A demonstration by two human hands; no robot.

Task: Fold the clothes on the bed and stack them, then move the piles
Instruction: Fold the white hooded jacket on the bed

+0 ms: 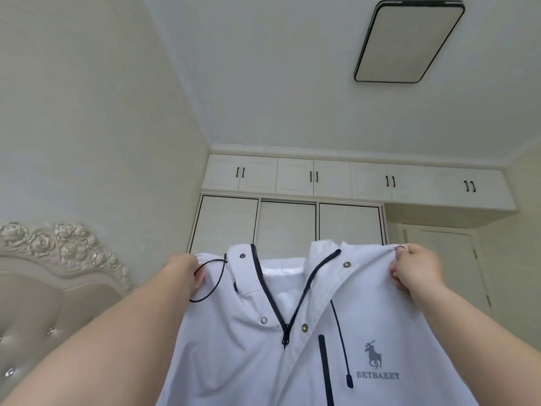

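The white jacket (292, 332) hangs in the air, front toward the person. Left hand (187, 273) and right hand (415, 268) each pinch a shoulder of it, likely to straighten it for folding. Behind the jacket stands the wardrobe (287, 224).

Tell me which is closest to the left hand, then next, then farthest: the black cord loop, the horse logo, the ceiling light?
1. Black cord loop: right beside the left hand.
2. Horse logo: across the jacket, lower right.
3. Ceiling light: overhead, upper right.
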